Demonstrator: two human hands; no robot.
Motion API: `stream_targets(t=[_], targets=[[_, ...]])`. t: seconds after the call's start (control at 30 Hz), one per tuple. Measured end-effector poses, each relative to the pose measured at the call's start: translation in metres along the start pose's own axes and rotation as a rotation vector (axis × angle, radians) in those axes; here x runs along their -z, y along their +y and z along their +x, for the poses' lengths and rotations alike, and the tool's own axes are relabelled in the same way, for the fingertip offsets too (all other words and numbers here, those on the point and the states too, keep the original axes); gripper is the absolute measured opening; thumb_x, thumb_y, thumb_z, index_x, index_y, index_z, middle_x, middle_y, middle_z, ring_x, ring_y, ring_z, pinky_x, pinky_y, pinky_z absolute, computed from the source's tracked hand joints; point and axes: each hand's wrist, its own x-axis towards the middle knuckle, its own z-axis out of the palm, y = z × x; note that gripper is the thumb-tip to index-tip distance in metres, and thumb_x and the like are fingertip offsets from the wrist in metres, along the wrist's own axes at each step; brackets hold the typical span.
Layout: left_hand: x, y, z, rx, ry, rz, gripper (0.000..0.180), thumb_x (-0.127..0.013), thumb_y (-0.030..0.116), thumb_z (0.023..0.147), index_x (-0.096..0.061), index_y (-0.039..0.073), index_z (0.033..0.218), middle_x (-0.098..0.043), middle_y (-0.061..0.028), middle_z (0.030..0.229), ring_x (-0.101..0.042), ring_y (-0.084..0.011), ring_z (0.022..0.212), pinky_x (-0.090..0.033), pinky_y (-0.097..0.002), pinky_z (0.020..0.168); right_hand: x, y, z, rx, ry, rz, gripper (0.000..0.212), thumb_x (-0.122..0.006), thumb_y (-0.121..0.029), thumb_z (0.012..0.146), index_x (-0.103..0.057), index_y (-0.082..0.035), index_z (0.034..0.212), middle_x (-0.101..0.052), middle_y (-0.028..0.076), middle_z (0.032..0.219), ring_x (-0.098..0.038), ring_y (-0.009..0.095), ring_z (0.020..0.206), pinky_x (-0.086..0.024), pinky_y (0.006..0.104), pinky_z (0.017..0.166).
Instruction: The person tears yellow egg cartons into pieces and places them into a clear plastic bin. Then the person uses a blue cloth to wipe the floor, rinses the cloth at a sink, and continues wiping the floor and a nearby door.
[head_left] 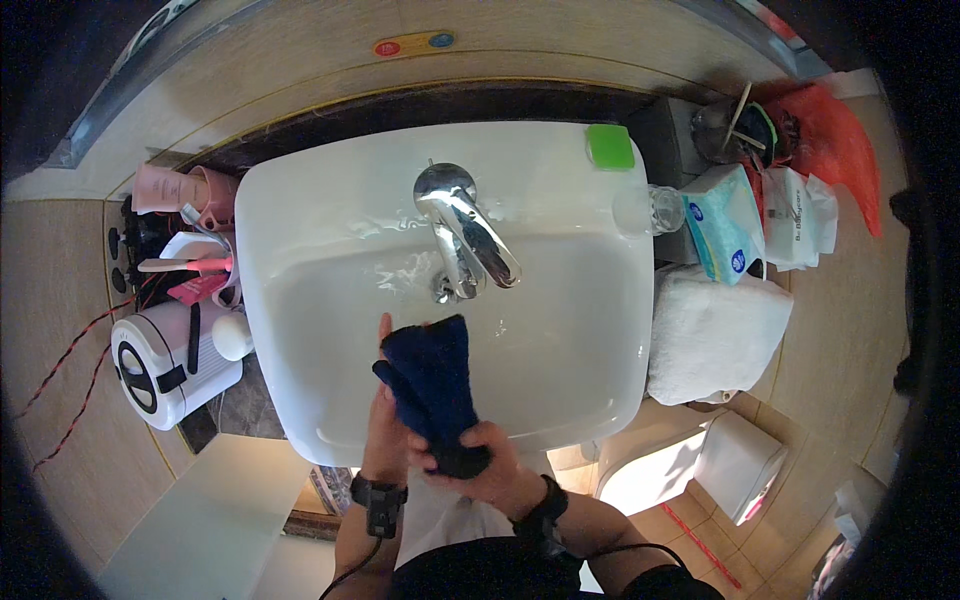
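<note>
A dark blue piece of soft fabric, like a sock or mitten (428,375), is held over the front part of the white washbasin (280,330). My left hand (385,430) supports it from the left and beneath; one fingertip shows past its upper left edge, and the other fingers are mostly hidden. With thumb and fingers, my right hand (490,470) grips the fabric's lower end. Above it stands a chrome tap (460,235), its spout pointing toward me. Wet patches glisten on the basin around the tap's base.
On the basin's back right corner lies a green block (610,147). To the right are a clear glass (666,210), a tissue pack (722,222) and a folded white towel (720,335). Pink cups (215,195) and a white appliance (175,360) stand left. A toilet (690,455) is lower right.
</note>
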Motion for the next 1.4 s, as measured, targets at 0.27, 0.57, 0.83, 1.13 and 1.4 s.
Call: stream_targets(t=[0.27,0.57,0.83,1.13,1.4], targets=[[-0.016,-0.008,0.011,0.034,-0.144,-0.384,0.035,-0.067,0.021,0.080,-0.048,0.020,0.109,-0.045,-0.0062,0.108,-0.049,-0.0185,0.087,-0.051,-0.0375,0.078,0.014,0.007,-0.007,-0.062,-0.061,0.254,0.052,-0.054,-0.033,0.083,-0.041,-0.001,0.121,-0.049,0.009,0.095,-0.047,0.015,0.076,-0.040,0.0231,0.055],[-0.030,0.032,0.023,0.177,0.052,0.079,0.023,-0.065,0.006,0.080,-0.051,0.007,0.098,-0.054,-0.0034,0.079,-0.056,-0.0155,0.069,-0.050,-0.0292,0.063,-0.025,-0.028,-0.012,-0.072,0.294,-0.796,0.030,-0.066,-0.026,0.083,-0.054,-0.003,0.097,-0.054,0.003,0.072,-0.049,0.013,0.058,-0.038,0.0234,0.048],[-0.045,0.042,0.024,-0.007,0.128,0.308,0.021,-0.070,0.001,0.072,-0.054,0.003,0.087,-0.054,-0.0020,0.075,-0.054,-0.0113,0.064,-0.044,-0.0239,0.055,-0.060,-0.037,0.004,0.130,0.391,-1.989,0.030,-0.068,-0.029,0.070,-0.060,-0.001,0.075,-0.064,0.012,0.072,-0.063,0.023,0.064,-0.049,0.0340,0.060],[-0.064,0.056,-0.007,-0.264,0.197,0.536,0.037,-0.075,0.010,0.072,-0.054,0.004,0.102,-0.057,-0.0041,0.084,-0.055,-0.0127,0.072,-0.046,-0.0248,0.061,-0.081,0.005,-0.018,0.591,0.478,-2.156,0.051,-0.068,-0.037,0.073,-0.047,0.002,0.099,-0.063,0.020,0.077,-0.065,0.033,0.072,-0.052,0.0424,0.063],[-0.117,0.110,-0.067,-0.112,-0.307,0.242,0.039,-0.059,0.021,0.090,-0.044,0.005,0.122,-0.057,-0.0183,0.109,-0.061,-0.0331,0.098,-0.052,-0.0463,0.084,-0.126,0.013,-0.081,0.375,0.032,-1.068,0.044,-0.048,-0.031,0.084,-0.042,0.001,0.114,-0.062,0.021,0.086,-0.066,0.028,0.060,-0.045,0.0270,0.035]])
